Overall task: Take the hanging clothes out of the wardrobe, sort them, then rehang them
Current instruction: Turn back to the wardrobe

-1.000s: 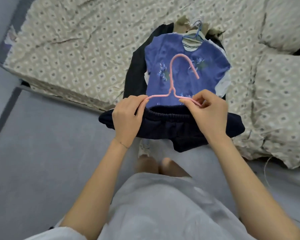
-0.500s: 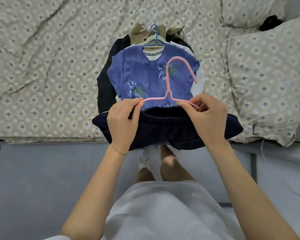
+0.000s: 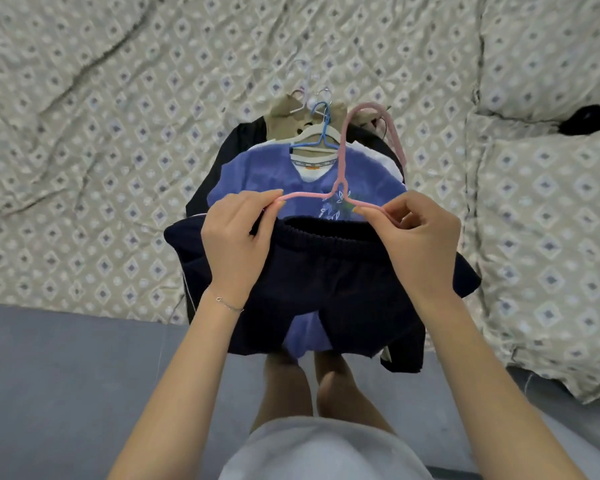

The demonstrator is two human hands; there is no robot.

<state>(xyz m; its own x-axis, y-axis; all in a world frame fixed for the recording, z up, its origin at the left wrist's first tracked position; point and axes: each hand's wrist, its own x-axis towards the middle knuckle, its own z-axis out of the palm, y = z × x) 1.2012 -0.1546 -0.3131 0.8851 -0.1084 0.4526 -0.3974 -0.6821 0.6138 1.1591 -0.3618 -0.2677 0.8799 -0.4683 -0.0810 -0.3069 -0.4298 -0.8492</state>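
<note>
A pink hanger (image 3: 340, 157) is held level in front of me, hook pointing away. My left hand (image 3: 238, 244) pinches its left arm and my right hand (image 3: 420, 244) pinches its right arm. Dark navy shorts (image 3: 326, 282) with an elastic waistband hang from the hanger between my hands. Beneath them on the bed lies a pile of clothes on hangers, topped by a blue floral top (image 3: 274, 174) on a blue hanger (image 3: 321, 133). Black and tan garments show under it.
The bed (image 3: 118, 133) has a beige diamond-patterned cover and reaches across the upper view. Two matching pillows (image 3: 548, 216) sit at the right, with a small black item (image 3: 589, 124) between them. Grey floor (image 3: 66, 393) lies under my feet.
The view has drawn closer to the bed. My hands have carried the pink hanger and shorts forward over the pile, so its hook now overlaps the other hangers' hooks.
</note>
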